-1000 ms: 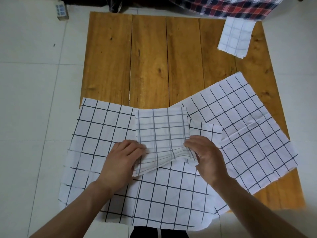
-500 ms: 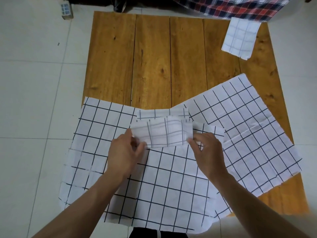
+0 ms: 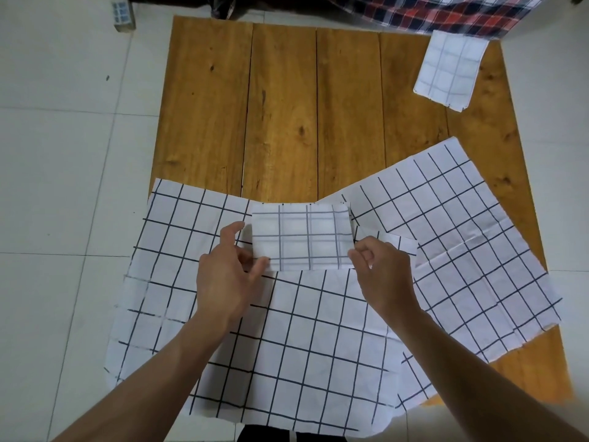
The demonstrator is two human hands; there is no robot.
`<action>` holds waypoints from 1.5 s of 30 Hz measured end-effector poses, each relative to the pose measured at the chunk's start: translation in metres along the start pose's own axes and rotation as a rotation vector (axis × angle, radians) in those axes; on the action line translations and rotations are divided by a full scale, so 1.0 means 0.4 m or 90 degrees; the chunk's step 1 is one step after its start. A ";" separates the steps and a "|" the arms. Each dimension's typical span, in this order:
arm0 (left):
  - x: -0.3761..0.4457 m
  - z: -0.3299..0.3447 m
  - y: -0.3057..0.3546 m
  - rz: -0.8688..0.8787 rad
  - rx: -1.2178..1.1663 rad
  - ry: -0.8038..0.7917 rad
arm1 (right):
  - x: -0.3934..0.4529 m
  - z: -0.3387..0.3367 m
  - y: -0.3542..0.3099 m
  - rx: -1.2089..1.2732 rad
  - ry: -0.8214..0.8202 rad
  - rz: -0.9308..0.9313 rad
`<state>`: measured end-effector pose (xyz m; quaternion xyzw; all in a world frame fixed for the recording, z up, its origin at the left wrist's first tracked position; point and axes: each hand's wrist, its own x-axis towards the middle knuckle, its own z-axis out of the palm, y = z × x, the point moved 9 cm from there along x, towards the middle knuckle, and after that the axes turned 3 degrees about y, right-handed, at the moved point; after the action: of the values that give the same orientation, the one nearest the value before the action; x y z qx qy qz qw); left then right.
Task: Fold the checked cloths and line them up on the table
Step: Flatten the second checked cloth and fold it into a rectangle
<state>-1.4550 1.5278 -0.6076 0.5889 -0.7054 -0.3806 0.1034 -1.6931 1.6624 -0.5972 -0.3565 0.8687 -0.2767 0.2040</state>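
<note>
While the orange-brown plank table (image 3: 287,106) extends away beyond both hands, two large white cloths with black grid lines lie open on its near part: one (image 3: 287,346) directly beneath the hands and forearms, the other (image 3: 462,250) to the right of the right hand, its left edge tucked under the first; a small folded white checked cloth (image 3: 449,71) sits well beyond the right hand at the far corner; the small folded grey-lined cloth (image 3: 302,237) lies between the hands, long axis running hand to hand; the left hand (image 3: 226,282) pinches its near-left corner, other fingers spread; the right hand (image 3: 385,275) is curled against its near-right corner, grip judged a pinch, fingertips hidden; both equally near. A red plaid fabric (image 3: 446,11) is cut off at top.
</note>
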 end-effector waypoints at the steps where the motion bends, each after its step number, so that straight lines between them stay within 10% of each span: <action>1: 0.000 0.002 0.002 0.004 0.006 0.001 | 0.002 -0.002 -0.001 -0.002 0.001 0.000; 19: 0.011 0.018 0.086 0.241 0.287 -0.007 | 0.013 -0.002 -0.009 -0.044 0.001 0.044; 25: 0.031 0.029 0.097 0.226 0.334 -0.036 | 0.023 0.010 -0.121 -0.182 0.000 -0.186; 45: 0.056 0.032 0.097 0.203 0.416 -0.047 | 0.065 0.143 -0.067 -0.302 -0.333 -0.273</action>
<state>-1.4981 1.5134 -0.5978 0.4595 -0.8759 -0.1353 -0.0576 -1.6651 1.6084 -0.6279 -0.6251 0.7331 -0.0047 0.2679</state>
